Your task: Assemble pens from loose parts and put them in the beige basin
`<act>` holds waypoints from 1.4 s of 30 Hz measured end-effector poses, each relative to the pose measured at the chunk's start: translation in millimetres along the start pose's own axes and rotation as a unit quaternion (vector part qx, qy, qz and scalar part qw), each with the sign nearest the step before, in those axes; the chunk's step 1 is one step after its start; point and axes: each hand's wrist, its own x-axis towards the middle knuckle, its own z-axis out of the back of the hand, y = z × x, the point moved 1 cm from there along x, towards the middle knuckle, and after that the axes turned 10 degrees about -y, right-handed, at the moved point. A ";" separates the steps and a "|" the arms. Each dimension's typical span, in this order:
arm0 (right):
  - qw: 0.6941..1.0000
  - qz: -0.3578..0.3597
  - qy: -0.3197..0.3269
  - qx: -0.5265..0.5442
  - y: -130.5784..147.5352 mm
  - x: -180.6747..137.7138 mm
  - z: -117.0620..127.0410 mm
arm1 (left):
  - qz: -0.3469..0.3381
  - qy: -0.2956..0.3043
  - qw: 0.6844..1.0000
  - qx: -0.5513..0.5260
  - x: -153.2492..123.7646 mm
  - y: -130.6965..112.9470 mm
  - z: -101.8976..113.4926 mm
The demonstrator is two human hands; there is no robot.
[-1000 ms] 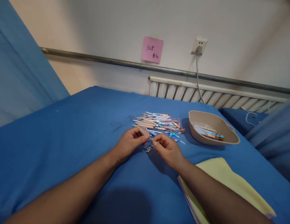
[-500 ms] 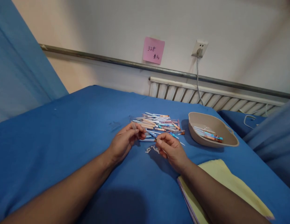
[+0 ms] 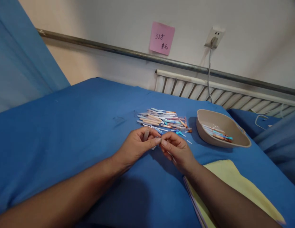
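Observation:
My left hand is closed round a pale pen barrel that stands up between its fingers. My right hand is pinched at the fingertips and meets the left hand's thumb at about the middle of the view; what it pinches is too small to name. Both hands hover over the blue sheet, just in front of a pile of several coloured pens and pen parts.
A beige oval tray holding several pens sits to the right of the pile. A yellow cloth over a notebook lies under my right forearm. Behind are a white bed rail, a pink sticky note and a wall socket with cable.
My hands have come together so the fingertips touch. The small white bits seen between them earlier are now hidden. The camera has tipped slightly downward and to the left.

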 end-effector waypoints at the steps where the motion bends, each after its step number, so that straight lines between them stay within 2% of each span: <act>1: 1.000 0.000 0.001 0.000 0.0 -0.5 0.0 | -0.003 0.001 1.000 0.003 -0.1 0.6 0.0; 7: 1.000 -0.005 -0.004 -0.007 -1.8 0.2 -0.5 | -0.011 -0.007 0.999 0.031 0.6 0.5 2.3; 12: 0.998 -0.028 -0.029 -0.057 -3.1 -0.4 -2.1 | -0.024 -0.029 0.999 0.034 1.4 -3.5 5.5; 20: 0.999 -0.004 -0.041 -0.003 1.2 -6.9 -7.3 | -0.005 -0.027 0.999 0.020 -0.1 -3.0 3.3; 25: 0.990 0.098 -0.067 -0.080 1.6 -9.4 -8.8 | 0.022 -0.004 1.000 -0.001 1.5 -0.9 2.3; 29: 0.944 0.230 -0.061 -0.230 -0.1 -10.8 -6.9 | 0.062 0.003 0.998 -0.030 3.4 1.9 2.7; 32: 0.910 0.289 -0.048 -0.295 1.3 -10.3 -5.6 | 0.077 0.002 0.996 -0.039 4.6 3.8 3.4; 37: 0.881 0.320 -0.041 -0.346 6.2 -9.0 -5.9 | 0.078 -0.012 0.997 -0.027 6.5 6.3 4.4; 42: 0.887 0.308 -0.058 -0.339 7.0 -10.5 -7.9 | 0.058 -0.004 0.998 -0.014 5.9 5.9 4.3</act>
